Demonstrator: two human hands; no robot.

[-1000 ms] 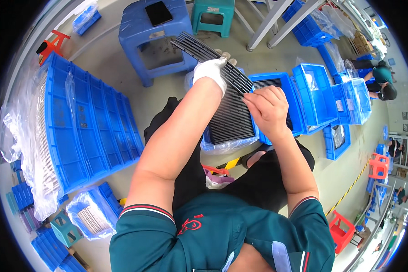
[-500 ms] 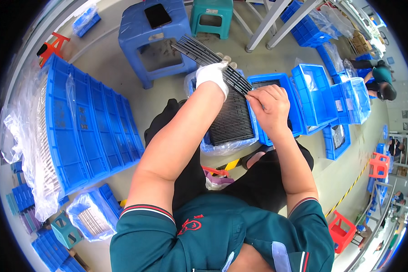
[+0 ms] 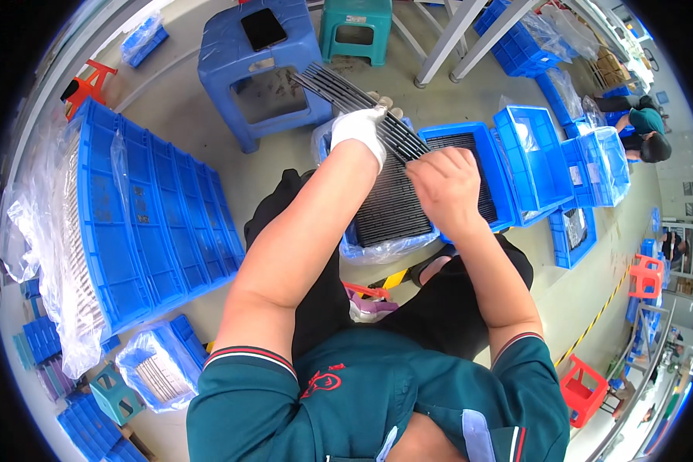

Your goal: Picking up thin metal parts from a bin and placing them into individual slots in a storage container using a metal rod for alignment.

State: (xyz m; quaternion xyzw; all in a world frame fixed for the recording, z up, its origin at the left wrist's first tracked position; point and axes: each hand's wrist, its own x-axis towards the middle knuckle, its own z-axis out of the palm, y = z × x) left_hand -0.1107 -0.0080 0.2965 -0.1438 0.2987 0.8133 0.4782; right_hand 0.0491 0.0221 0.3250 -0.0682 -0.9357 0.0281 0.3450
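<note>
My left hand (image 3: 360, 132), in a white glove, is wrapped round a fanned bundle of thin black strips (image 3: 333, 86). The bundle slants from the upper left down toward my right hand (image 3: 448, 185). That hand is bare, its fingers curled and pressed together at the lower right ends of the strips; its fingertips are partly hidden. Below both hands stands a blue bin lined with clear plastic (image 3: 396, 248), in which many similar black strips (image 3: 389, 206) lie in close rows.
Right of the lined bin is a blue bin (image 3: 503, 185) with dark strips, beside another blue bin (image 3: 535, 165). A blue stool (image 3: 296, 46) carrying a black phone (image 3: 263, 29) stands ahead. Blue crates (image 3: 142, 215) are stacked at left. A person (image 3: 648, 127) crouches at far right.
My right hand has shifted a little left, and its fingers are more curled over the strip ends. My left hand keeps its hold on the bundle, almost still.
</note>
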